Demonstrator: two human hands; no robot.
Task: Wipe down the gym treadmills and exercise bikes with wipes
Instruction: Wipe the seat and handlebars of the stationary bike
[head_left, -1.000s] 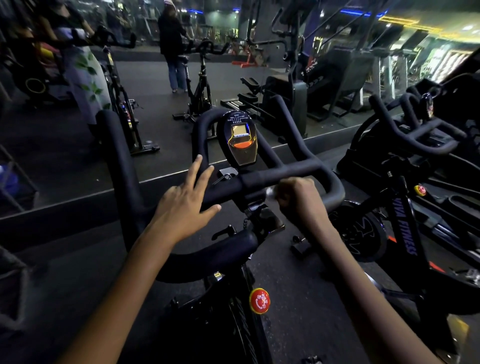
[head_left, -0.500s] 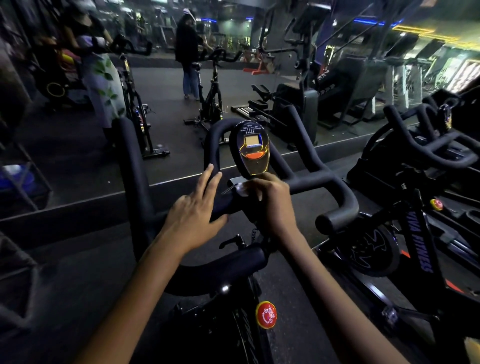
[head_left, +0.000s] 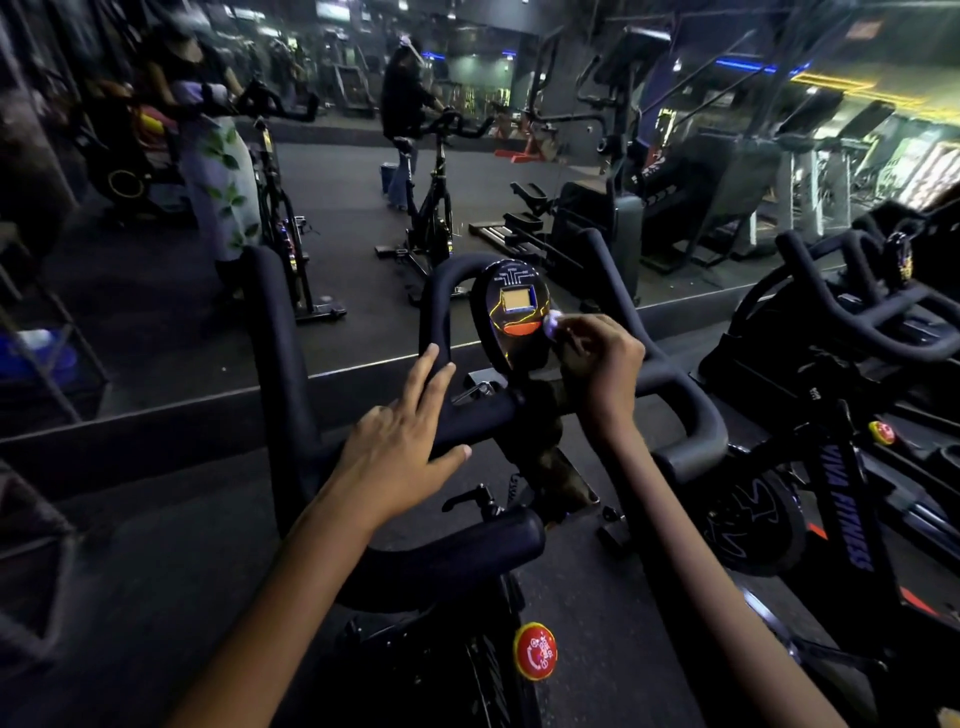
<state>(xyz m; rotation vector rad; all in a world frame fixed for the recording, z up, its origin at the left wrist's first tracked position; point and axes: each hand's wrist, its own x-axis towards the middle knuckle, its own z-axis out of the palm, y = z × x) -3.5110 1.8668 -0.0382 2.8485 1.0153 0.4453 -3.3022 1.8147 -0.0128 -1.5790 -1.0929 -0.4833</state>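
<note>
A black exercise bike stands right in front of me, its padded handlebar (head_left: 291, 364) looping up around an oval console (head_left: 517, 312) with a small lit screen and an orange button. My right hand (head_left: 597, 364) pinches a small white wipe (head_left: 551, 323) and holds it against the console's right edge. My left hand (head_left: 402, 447) rests on the handlebar's crossbar with its fingers straight and spread. A red round knob (head_left: 535, 650) sits low on the frame.
A second black bike (head_left: 852, 332) stands close on the right. A wall mirror ahead reflects two people, more bikes (head_left: 434, 218), steppers and treadmills (head_left: 810, 156). A raised ledge (head_left: 156, 421) runs under the mirror. Dark floor lies on both sides.
My right hand has gone from the right of the handlebar to its middle, then up to the console with the wipe. My left hand stayed on the crossbar.
</note>
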